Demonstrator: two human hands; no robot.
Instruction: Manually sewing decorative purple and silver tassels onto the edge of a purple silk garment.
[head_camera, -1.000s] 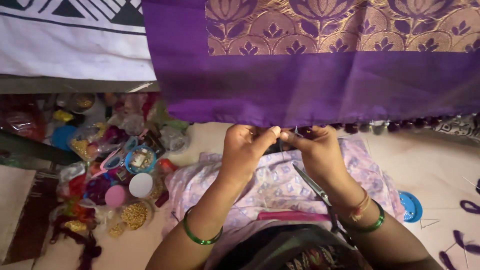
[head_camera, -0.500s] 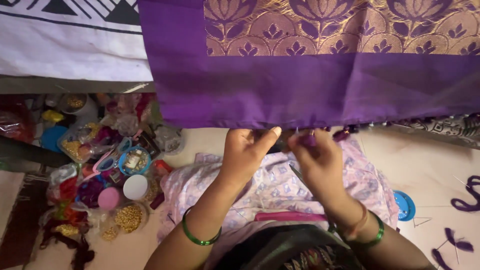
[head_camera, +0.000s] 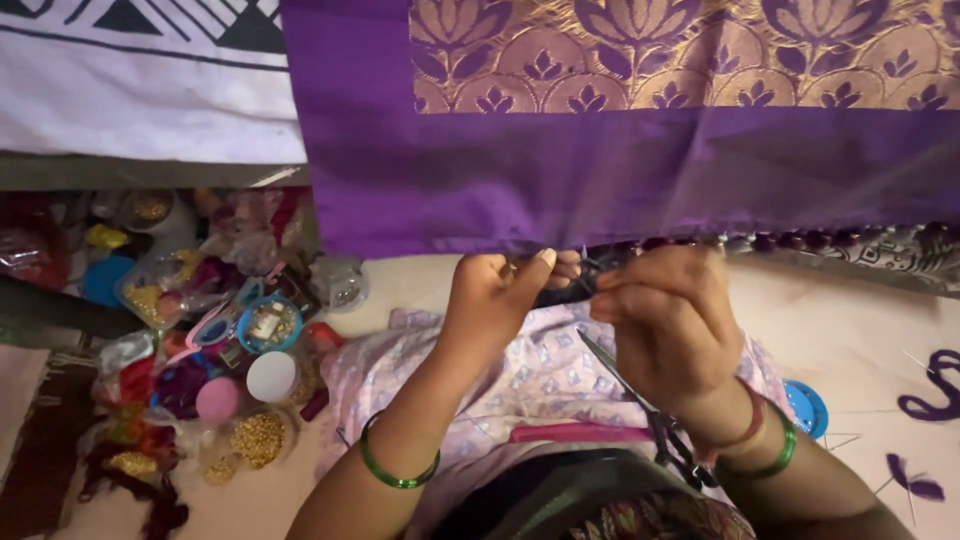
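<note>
From the head view, the camera has drifted a little to the left over the last second, so the purple cloth (head_camera: 620, 180) now fills more of the upper frame, while both hands have stayed at its lower hem; the work on that edge looks to be carrying on at the same spot. The left hand (head_camera: 495, 295) is closed in a pinch, thumb against fingers, on the hem's thread. The right hand (head_camera: 670, 320) is curled shut around something thin at the same point; what exactly it grips cannot be made out. The cloth is smooth and silky, with a woven gold flower band above and a row of dark round beads (head_camera: 800, 240) along its edge. Scissors (head_camera: 640, 400) lie on the pale printed fabric (head_camera: 520, 380) in the lap. On the floor's left side sits a heap of small tubs (head_camera: 268, 325) of beads.
</note>
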